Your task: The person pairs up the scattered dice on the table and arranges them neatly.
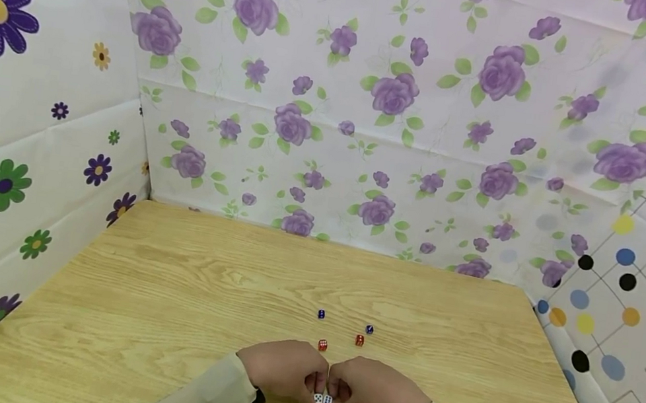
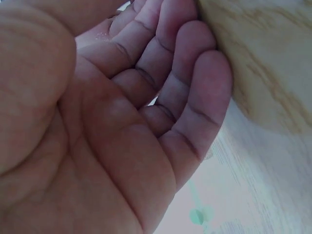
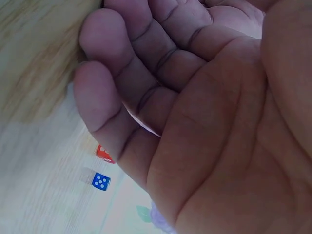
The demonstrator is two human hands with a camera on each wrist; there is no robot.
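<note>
Two white dice sit side by side near the front of the table in the head view. My left hand [image 1: 287, 371] pinches the left white die [image 1: 318, 399] between thumb and fingers. Close beside it, my right hand [image 1: 376, 387] pinches the right white die [image 1: 327, 401]. Both wrist views show curled fingers and the palm, with the white dice hidden. Just beyond the hands lie a left red die [image 1: 322, 345] and a right red die [image 1: 359, 341]. Farther back are a left blue die [image 1: 321, 314] and a right blue die [image 1: 369, 329].
The wood-grain table [image 1: 181, 292] spreads out around the hands. A purple-rose cloth [image 1: 329, 149] hangs along its back edge. On the left stands a flower-print cloth [image 1: 65, 152], and on the right a dotted cloth [image 1: 637, 330].
</note>
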